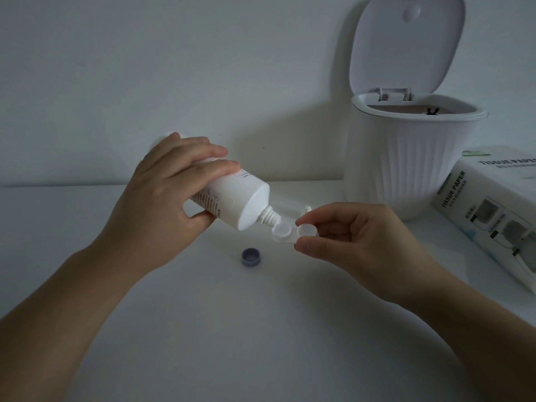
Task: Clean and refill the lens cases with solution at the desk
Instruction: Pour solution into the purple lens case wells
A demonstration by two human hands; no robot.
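My left hand grips a white solution bottle, tilted nozzle-down to the right, its cap off. The threaded nozzle sits just over the left well of a white lens case. My right hand pinches the right end of that case between thumb and fingers and holds it a little above the desk, both wells uncovered. A purple cap lies open side up on the white desk, just below the case.
A white ribbed bin with its lid up stands at the back right. A tissue paper box lies at the right edge. Some small white parts lie behind the case, partly hidden.
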